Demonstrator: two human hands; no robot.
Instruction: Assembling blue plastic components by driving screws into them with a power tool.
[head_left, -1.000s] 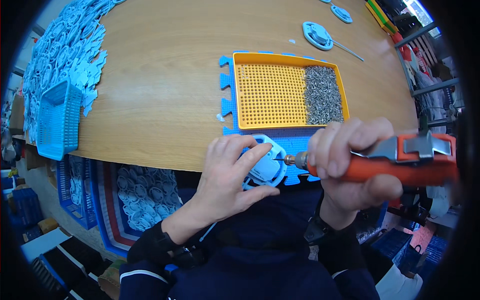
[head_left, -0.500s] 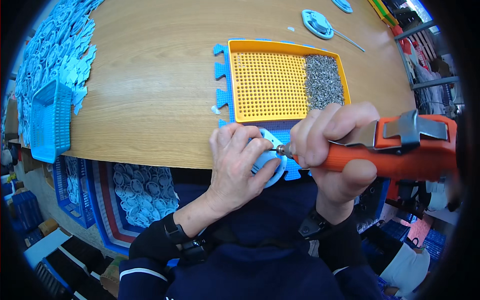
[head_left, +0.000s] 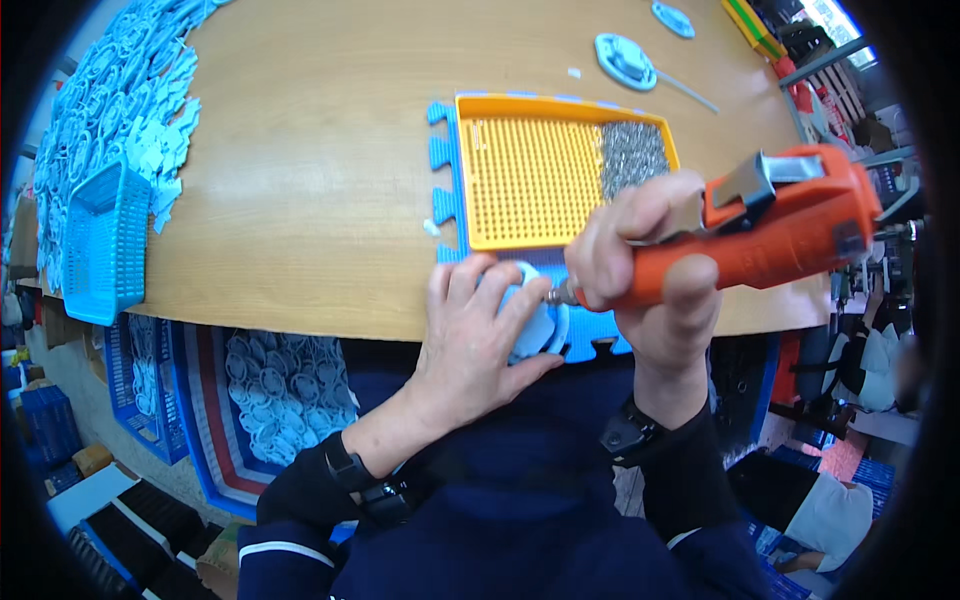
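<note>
My left hand is closed around a light-blue round plastic part at the table's front edge, thumb along its near side. My right hand grips an orange power screwdriver with a metal hanging clip. The screwdriver's bit end points left, close to my left fingertips and the part; whether it touches a screw is hidden. Just beyond my hands, a yellow perforated tray rests on a blue foam mat. Small metal screws are heaped at its right end.
Light-blue plastic pieces are piled at the far left, beside a blue basket. Crates with more parts stand below the table's left side. A round blue piece with a thin stem lies at the back right.
The screwdriver's rear end has swung up and left, with my right hand following. My left thumb has shifted down to the part's near edge, and the part is turned differently.
</note>
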